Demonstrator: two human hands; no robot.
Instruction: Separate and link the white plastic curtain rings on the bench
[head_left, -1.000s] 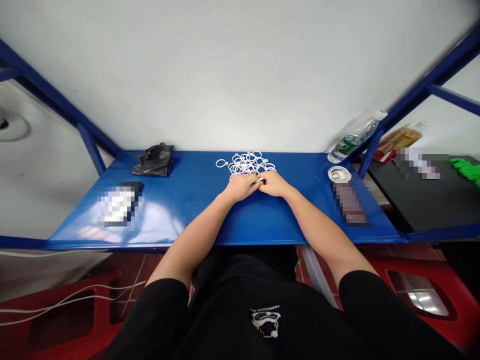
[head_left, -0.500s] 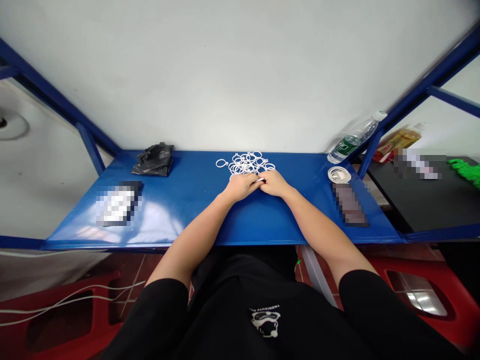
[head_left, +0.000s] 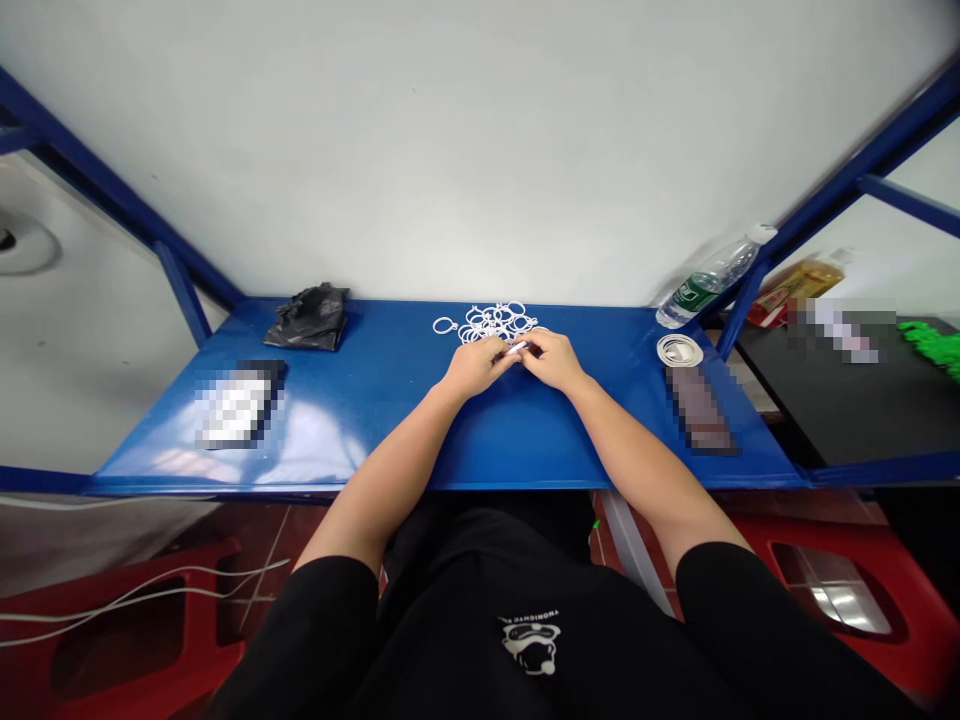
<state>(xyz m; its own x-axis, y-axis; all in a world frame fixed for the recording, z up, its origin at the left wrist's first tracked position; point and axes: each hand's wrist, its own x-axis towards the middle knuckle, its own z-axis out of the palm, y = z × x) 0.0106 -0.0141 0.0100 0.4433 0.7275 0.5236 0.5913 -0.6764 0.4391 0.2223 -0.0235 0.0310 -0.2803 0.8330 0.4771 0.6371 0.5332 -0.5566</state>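
Several white curtain rings (head_left: 495,322), each with a small eyelet, lie in a loose pile at the middle of the blue table's far side. One more ring (head_left: 445,325) rests just left of the pile. At the pile's near edge, my left hand (head_left: 474,367) and my right hand (head_left: 553,359) meet, fingers closed. Between their fingertips is a slim white piece (head_left: 517,348), which looks like one of the rings seen nearly edge-on. My fingers cover most of it and part of the pile behind.
A crumpled black plastic bag (head_left: 309,317) lies at the table's back left, a blurred-out phone-like object (head_left: 238,404) before it. On the right are a water bottle (head_left: 701,285), a rolled white strap (head_left: 679,350) and a dark blurred object (head_left: 701,412). Blue frame bars (head_left: 184,290) flank the table.
My fingers have shifted around the white piece, and more of it shows between them. Both hands have moved slightly, staying together by the pile.
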